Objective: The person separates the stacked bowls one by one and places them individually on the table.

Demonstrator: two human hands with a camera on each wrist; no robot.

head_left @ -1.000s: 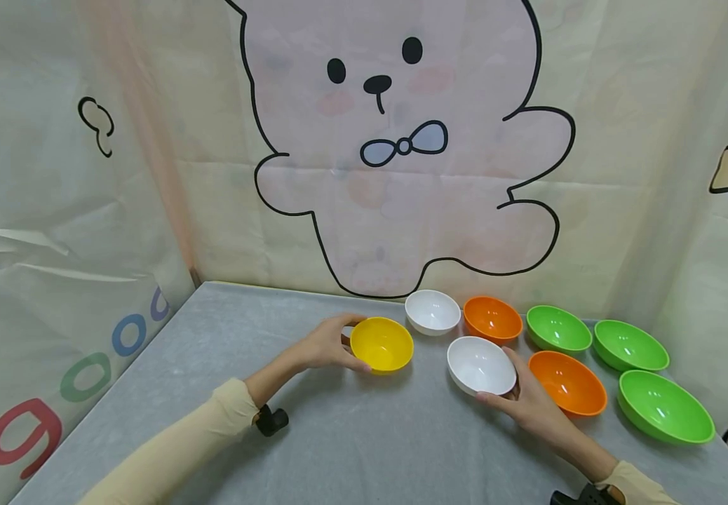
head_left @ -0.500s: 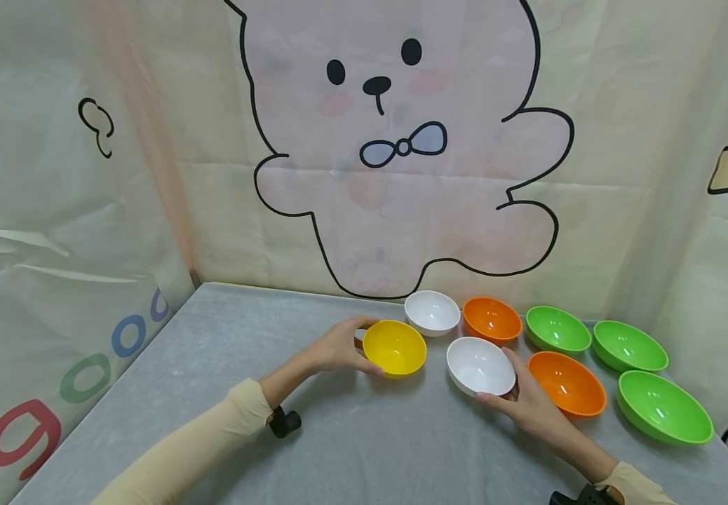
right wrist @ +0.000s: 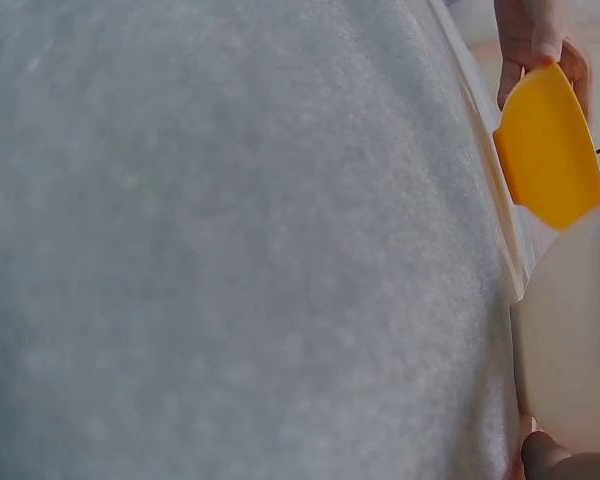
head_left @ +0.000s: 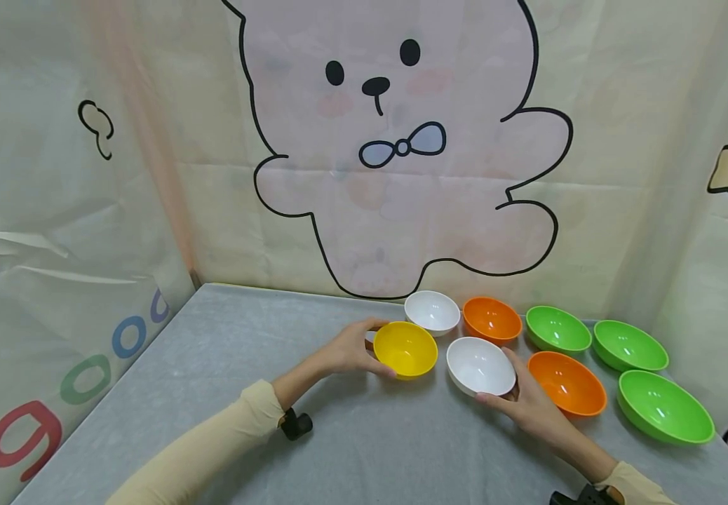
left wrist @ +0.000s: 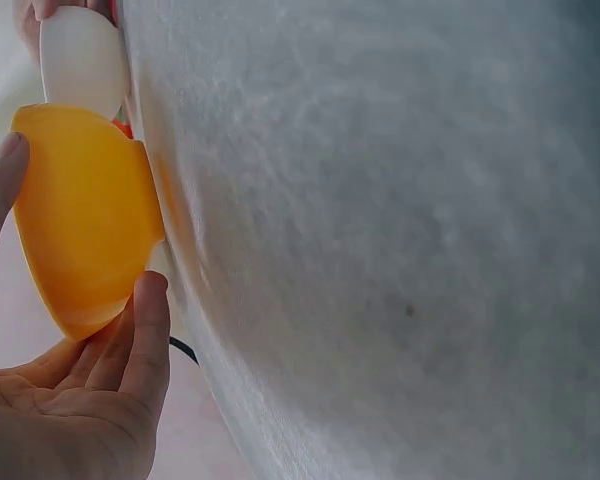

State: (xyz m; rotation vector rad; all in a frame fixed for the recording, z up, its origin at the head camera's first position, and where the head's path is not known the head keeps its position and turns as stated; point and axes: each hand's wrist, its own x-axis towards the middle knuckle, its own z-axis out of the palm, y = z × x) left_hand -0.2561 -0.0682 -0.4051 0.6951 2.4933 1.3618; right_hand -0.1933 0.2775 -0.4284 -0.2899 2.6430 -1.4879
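Note:
My left hand point(head_left: 353, 349) grips a yellow bowl point(head_left: 405, 350) by its left side, thumb at the rim and fingers curled under it in the left wrist view. The yellow bowl point(left wrist: 90, 220) is upright, close to the tabletop. To its right, my right hand point(head_left: 524, 393) holds a white bowl point(head_left: 480, 366) by its right side, with the thumb on the near edge. A narrow gap separates the two held bowls. Behind them stands a second white bowl point(head_left: 432, 313), beside an orange bowl point(head_left: 492, 320).
Right of my right hand sits another orange bowl point(head_left: 567, 383). Green bowls stand beyond it: one at the back point(head_left: 558, 329), one farther right point(head_left: 630, 345), one nearer point(head_left: 665, 407). A grey cloth covers the table point(head_left: 244, 322), and a printed curtain point(head_left: 376, 210) hangs behind.
My left hand has moved the yellow bowl to the right, nearer the white bowl in my right hand. My right hand and the other bowls have stayed in place.

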